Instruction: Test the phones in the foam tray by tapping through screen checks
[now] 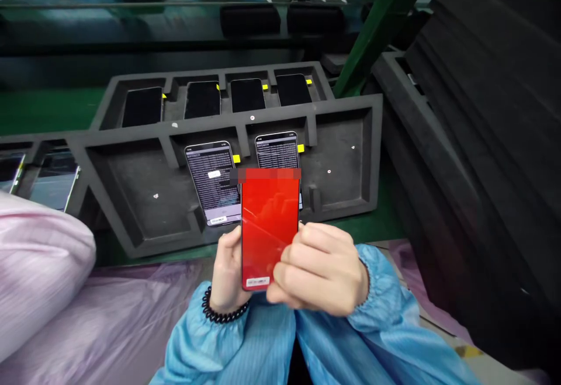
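Both my hands hold one phone (268,221) upright in front of me; its screen glows plain red. My left hand (228,271) wraps round its left edge and back, a black bead bracelet on the wrist. My right hand (322,268) curls round the phone's lower right edge, thumb near the bottom of the screen. Behind the phone lies a dark foam tray (144,198). Two phones with lit text screens (213,180) (277,150) rest in its near row. Several dark-screened phones (202,100) fill its far row.
Stacked dark foam trays (482,116) rise on the right. A pink-sleeved arm of another person (35,262) lies at the left, over pink cloth. More phones (52,177) sit in a tray at far left. A green post (377,28) slants behind.
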### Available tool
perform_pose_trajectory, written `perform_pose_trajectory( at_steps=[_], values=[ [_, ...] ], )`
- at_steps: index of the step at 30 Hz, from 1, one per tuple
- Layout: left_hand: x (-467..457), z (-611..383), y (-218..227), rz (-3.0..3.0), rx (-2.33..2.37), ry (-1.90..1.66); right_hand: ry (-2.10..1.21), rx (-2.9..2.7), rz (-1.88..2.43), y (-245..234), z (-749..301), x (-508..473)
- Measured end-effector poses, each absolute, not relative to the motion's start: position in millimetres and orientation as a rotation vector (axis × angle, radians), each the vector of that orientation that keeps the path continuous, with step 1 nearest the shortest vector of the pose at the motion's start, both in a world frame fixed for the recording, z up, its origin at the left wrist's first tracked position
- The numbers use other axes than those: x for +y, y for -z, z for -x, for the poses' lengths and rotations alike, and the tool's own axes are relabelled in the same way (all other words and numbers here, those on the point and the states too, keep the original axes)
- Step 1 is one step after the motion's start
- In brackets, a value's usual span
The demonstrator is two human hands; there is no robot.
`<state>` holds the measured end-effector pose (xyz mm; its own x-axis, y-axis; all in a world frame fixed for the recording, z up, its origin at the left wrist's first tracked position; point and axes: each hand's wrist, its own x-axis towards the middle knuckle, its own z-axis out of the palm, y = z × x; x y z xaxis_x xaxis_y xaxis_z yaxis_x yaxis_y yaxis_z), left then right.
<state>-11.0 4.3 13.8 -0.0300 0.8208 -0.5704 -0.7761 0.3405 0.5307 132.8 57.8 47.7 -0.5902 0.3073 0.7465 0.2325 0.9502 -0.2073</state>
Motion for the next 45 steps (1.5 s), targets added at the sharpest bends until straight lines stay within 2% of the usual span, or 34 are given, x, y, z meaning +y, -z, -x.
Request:
perform_pose_trajectory(
  at_steps=[8,15,22,27,45],
  values=[
    [-8.4,15.2,-10.5,-0.045,0.975,-1.239,-0.196,-2.084,0.347,-49.2,-132.5,48.7],
    [3.3,20.6,-11.3,-0.101,0.811,-1.147,-0.112,-1.918,0.875,-45.1,-145.3,66.5],
    [10.9,26.5,-20.6,0.016,1.015,-1.243,-0.060,-2.228,0.335,-1.7,-137.3,37.2],
    [14.8,26.1,-23.9,0.071,1.050,-1.288,-0.029,-2.322,0.316,15.3,-133.5,33.5],
    [14.7,23.6,-26.6,0.112,1.115,-1.301,-0.046,-2.302,0.346,19.4,-132.9,32.4]
  ],
)
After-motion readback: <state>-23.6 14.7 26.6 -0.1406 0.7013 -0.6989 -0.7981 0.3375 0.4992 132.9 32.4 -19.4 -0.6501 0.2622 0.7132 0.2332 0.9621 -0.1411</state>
